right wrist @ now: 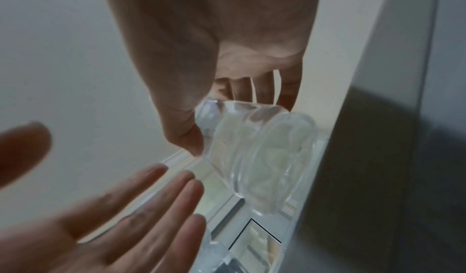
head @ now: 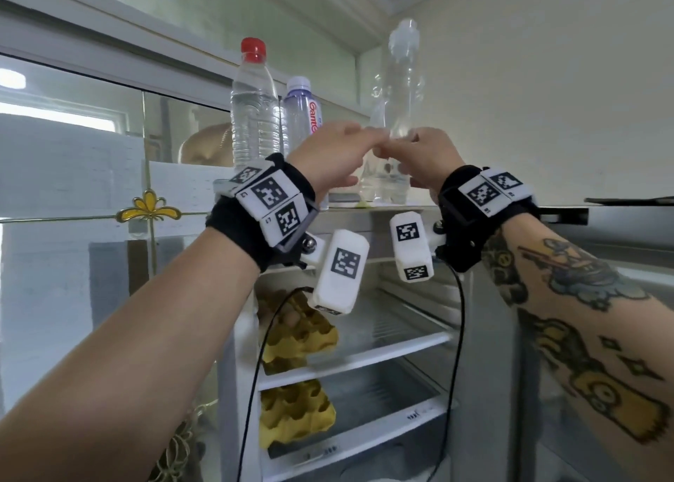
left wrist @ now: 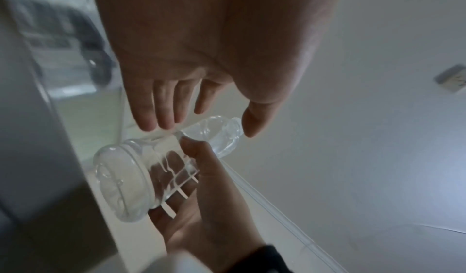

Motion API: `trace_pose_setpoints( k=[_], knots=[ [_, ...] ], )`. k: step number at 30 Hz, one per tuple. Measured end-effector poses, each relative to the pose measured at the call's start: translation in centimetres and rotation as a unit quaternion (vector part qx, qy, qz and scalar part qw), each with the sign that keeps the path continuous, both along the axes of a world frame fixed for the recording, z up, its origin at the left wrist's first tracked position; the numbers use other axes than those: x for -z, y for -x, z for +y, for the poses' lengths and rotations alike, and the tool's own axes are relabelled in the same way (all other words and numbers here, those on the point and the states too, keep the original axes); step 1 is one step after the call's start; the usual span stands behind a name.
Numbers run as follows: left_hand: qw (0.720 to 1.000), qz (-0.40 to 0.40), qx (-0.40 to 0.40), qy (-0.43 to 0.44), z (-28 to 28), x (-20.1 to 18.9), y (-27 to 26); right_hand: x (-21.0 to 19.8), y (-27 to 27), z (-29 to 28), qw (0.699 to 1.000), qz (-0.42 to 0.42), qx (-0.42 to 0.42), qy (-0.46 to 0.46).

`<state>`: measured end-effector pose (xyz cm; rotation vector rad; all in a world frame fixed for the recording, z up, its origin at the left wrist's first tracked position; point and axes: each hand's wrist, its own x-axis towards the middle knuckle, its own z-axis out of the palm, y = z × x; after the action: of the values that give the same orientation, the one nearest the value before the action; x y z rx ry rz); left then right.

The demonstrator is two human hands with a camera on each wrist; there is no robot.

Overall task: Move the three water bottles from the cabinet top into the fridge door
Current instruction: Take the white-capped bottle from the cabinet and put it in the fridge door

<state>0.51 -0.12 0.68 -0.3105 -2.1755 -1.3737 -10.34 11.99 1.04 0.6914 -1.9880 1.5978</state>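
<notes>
Three water bottles stand on the white cabinet top (head: 474,204): a red-capped bottle (head: 254,116), a purple-capped bottle (head: 301,116) and a tall clear bottle (head: 399,91). My right hand (head: 415,155) grips the clear bottle (right wrist: 264,157) low on its body, thumb on one side and fingers on the other. Whether its base is off the top I cannot tell. My left hand (head: 346,153) is beside the clear bottle (left wrist: 141,179) on the left. Its fingers (left wrist: 161,117) are straight and spread, holding nothing.
Below the top, the fridge stands open with white shelves (head: 364,354) and yellow egg cartons (head: 295,332). The open fridge door (head: 620,233) is at the right under my forearm. A glass-fronted cabinet (head: 73,189) fills the left. Cables hang from both wristbands.
</notes>
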Motion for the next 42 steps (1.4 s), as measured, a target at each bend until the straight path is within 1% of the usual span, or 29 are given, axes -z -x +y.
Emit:
trace_pose_setpoints(
  k=[2, 4, 7, 11, 14, 16, 18, 21, 24, 29, 33, 37, 42],
  knots=[
    [0.999, 0.034, 0.000, 0.002, 1.1, 0.2, 0.1, 0.8, -2.0, 1.8, 1.000, 0.006, -0.004, 0.026],
    [0.999, 0.039, 0.019, 0.003, 2.8, 1.0, 0.2, 2.4, -4.1, 3.8, 0.999, 0.008, 0.005, 0.044],
    [0.998, 0.018, 0.054, 0.000, 5.8, 3.1, 0.8, 5.8, -6.8, 7.1, 0.999, 0.001, 0.025, 0.027],
    [0.993, -0.014, 0.112, 0.032, 9.6, 6.8, 1.9, 11.5, -9.0, 11.9, 0.997, -0.053, 0.064, 0.004],
    [0.982, -0.051, 0.178, 0.036, 13.2, 10.5, 2.3, 15.3, -10.5, 15.2, 0.989, -0.096, 0.108, -0.018],
    [0.975, -0.079, 0.203, 0.037, 15.5, 12.8, 2.6, 17.6, -11.4, 17.6, 0.984, -0.122, 0.129, -0.023],
    [0.968, -0.103, 0.227, 0.043, 17.6, 14.8, 3.2, 19.4, -12.5, 19.7, 0.971, -0.151, 0.173, -0.061],
    [0.960, -0.119, 0.246, 0.060, 20.4, 16.9, 3.9, 21.0, -13.3, 22.5, 0.954, -0.177, 0.221, -0.100],
    [0.955, -0.116, 0.258, 0.086, 23.0, 18.7, 4.6, 22.5, -13.1, 24.7, 0.942, -0.200, 0.255, -0.090],
    [0.949, -0.122, 0.281, 0.071, 26.6, 21.3, 6.3, 24.8, -12.0, 26.9, 0.919, -0.225, 0.313, -0.088],
    [0.949, -0.114, 0.286, 0.072, 27.9, 22.5, 7.6, 25.8, -10.9, 27.5, 0.914, -0.230, 0.324, -0.085],
    [0.946, -0.120, 0.288, 0.092, 28.4, 23.4, 8.7, 26.5, -10.7, 27.7, 0.908, -0.257, 0.316, -0.096],
    [0.944, -0.129, 0.288, 0.099, 28.4, 24.5, 9.1, 27.5, -10.1, 27.5, 0.901, -0.240, 0.341, -0.115]
  ],
)
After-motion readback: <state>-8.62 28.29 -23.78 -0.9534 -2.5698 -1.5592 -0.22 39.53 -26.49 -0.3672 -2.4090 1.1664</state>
